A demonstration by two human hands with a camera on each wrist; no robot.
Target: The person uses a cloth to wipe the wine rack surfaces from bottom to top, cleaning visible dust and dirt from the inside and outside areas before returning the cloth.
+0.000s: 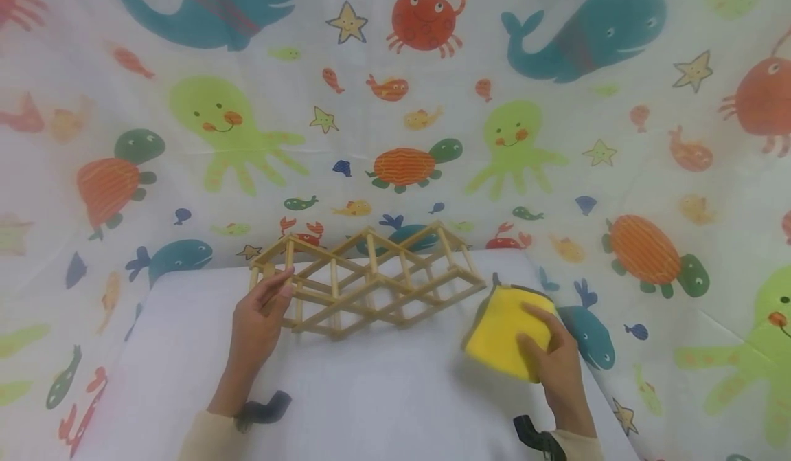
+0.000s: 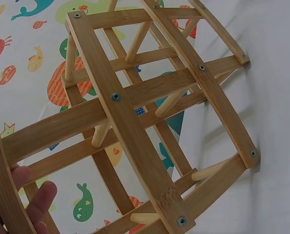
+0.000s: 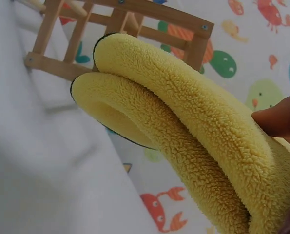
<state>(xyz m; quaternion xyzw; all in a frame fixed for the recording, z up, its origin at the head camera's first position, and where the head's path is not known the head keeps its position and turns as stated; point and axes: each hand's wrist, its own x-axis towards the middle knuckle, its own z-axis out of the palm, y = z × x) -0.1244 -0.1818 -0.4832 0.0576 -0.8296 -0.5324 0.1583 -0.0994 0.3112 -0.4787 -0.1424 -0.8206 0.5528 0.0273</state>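
A folding wooden wine rack [image 1: 334, 279] with crossed slats and round dowels stands stretched out on the white table. At its left end my left hand [image 1: 259, 320] grips the frame. The left wrist view shows the fingers [image 2: 41, 200] curled behind an end slat, with bolted slats [image 2: 141, 146] running away from them. To the right of the rack, my right hand [image 1: 559, 361] pinches a folded yellow cloth [image 1: 507, 327] with a dark edge. In the right wrist view, the fluffy cloth [image 3: 198, 112] hangs in folds below the thumb [image 3: 281, 117], overlapping the rack's right end.
The white table [image 1: 395, 406] reaches back to a hanging curtain [image 1: 457, 90] printed with sea animals, which also surrounds it at the sides. Black wrist mounts [image 1: 266, 408] sit at both cuffs.
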